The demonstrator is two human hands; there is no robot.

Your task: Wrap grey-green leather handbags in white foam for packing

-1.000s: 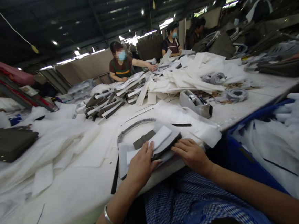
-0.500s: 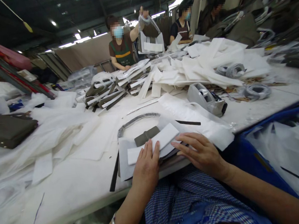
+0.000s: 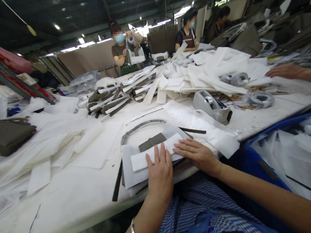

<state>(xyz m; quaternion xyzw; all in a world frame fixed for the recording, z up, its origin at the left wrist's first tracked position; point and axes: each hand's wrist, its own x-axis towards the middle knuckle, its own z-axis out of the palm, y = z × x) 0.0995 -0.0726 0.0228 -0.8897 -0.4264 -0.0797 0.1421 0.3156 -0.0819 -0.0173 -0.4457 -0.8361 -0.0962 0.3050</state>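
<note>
In front of me a handbag [image 3: 151,141] lies flat near the table's edge, olive-grey where it shows. Its curved handle [image 3: 142,124] is wrapped in clear film and points away from me. White sheeting covers much of the bag, and a white foam strip [image 3: 140,162] lies across it. My left hand [image 3: 160,171] rests flat on the strip, fingers spread. My right hand [image 3: 197,154] lies with fingers stretched out over the strip's right end. Dark straps [image 3: 118,180] stick out at the bag's sides. The bag's near edge is partly hidden by my hands.
A grey tape dispenser [image 3: 211,106] stands beyond my right hand. Wrapped bags [image 3: 108,98] and white foam sheets [image 3: 195,74] are heaped farther back. A blue bin [image 3: 252,162] stands at right. Co-workers are across the table; another person's hand [image 3: 283,71] reaches in from the right.
My left hand has slid right along the foam strip, and my right hand has moved left onto its end. A co-worker lowers a bag; another person's hand has appeared at right.
</note>
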